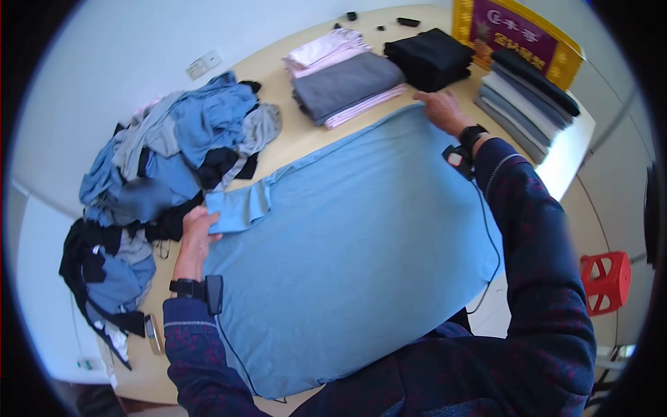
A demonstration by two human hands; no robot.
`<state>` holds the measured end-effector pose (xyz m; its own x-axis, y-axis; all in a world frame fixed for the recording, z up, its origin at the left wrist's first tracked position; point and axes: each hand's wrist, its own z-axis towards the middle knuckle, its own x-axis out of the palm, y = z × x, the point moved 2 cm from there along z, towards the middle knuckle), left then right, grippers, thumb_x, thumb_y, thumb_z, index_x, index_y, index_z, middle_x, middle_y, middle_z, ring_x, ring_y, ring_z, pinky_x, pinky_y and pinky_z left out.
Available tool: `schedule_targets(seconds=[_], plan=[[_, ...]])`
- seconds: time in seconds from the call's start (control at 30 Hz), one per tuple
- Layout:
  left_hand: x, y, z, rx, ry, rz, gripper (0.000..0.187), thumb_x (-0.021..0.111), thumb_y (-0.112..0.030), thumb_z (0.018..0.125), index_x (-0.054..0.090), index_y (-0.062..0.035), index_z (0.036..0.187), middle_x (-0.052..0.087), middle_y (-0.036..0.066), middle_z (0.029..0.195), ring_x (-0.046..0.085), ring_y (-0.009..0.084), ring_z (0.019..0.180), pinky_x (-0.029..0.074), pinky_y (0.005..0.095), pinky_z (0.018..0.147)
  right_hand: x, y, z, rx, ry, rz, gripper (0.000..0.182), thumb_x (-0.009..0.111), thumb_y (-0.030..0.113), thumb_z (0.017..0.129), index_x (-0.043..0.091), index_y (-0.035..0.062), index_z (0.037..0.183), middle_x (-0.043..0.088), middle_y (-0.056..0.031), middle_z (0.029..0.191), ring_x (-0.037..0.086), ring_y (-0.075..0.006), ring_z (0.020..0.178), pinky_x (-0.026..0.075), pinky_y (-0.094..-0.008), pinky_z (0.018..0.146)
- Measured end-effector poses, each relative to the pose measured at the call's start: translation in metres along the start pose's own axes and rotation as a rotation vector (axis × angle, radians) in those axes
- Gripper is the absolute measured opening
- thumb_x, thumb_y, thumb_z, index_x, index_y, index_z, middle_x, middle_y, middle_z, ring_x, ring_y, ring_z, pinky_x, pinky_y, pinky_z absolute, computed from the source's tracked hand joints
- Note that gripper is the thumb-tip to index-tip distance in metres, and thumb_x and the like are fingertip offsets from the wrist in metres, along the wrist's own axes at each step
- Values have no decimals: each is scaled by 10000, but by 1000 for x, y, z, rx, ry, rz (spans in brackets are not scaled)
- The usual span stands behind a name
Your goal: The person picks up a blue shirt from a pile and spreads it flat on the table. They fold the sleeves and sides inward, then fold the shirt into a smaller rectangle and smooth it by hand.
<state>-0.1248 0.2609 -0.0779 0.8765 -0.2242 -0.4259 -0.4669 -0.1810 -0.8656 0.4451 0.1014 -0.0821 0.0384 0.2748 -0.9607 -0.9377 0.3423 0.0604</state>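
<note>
A light blue T-shirt (361, 243) lies spread out in front of me, its near end hanging over the table edge against my body. My left hand (197, 233) is closed on the end of its short sleeve (240, 207), at the left side. At the far right corner of the shirt, my right hand (445, 111) pinches the fabric edge. That corner is close to a folded grey garment and a black folded stack. Both wrists carry black straps with small devices and cables.
A loose heap of blue, grey and black clothes (180, 139) covers the table's left side. Folded pink and grey garments (347, 80), black folded clothes (427, 55) and another folded stack (521, 108) stand at the back. A purple-gold sign (517, 38) and red stool (604, 281) are at right.
</note>
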Motion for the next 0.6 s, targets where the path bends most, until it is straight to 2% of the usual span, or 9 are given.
schedule_targets(seconds=[0.1,0.2,0.3,0.33,0.47,0.6], plan=[[-4,1,6,-24,112,-227,147,652,-145,875,622,-99,1011,643,19,911,631,149,824,536,312,611,26,-15,15,-109,-156,69,294,549,90,829,682,168,1080,701,-137,979,654,-321,996,477,-472,884],[-5,-6,10,12,179,-466,279,602,-114,908,580,-69,1182,645,49,974,639,178,856,560,336,643,13,-12,21,-114,57,33,195,559,110,828,683,134,977,697,-133,951,652,-335,971,497,-444,799],[-2,-15,7,84,163,-621,447,578,-80,917,466,-46,1348,627,84,1052,638,198,892,572,357,670,9,-9,18,-74,50,47,112,570,127,826,662,106,886,688,-144,929,648,-342,952,491,-455,785],[-1,-20,5,78,150,-673,533,560,-45,923,380,-43,1425,604,109,1086,635,216,910,582,375,693,10,-9,18,-82,25,37,103,569,130,829,656,106,881,687,-145,913,649,-343,940,491,-455,780],[-6,-29,5,165,158,-813,533,524,-10,938,357,-52,1442,586,127,1059,640,235,906,595,411,743,6,-5,13,-107,-83,8,78,565,136,842,633,105,865,683,-138,844,654,-343,892,483,-455,769],[-14,-44,-19,234,59,-898,517,521,-5,941,364,-49,1431,593,122,1069,654,243,925,589,419,803,-14,-6,-1,-176,-208,-11,69,559,138,861,622,110,863,685,-122,806,659,-338,855,467,-450,768]])
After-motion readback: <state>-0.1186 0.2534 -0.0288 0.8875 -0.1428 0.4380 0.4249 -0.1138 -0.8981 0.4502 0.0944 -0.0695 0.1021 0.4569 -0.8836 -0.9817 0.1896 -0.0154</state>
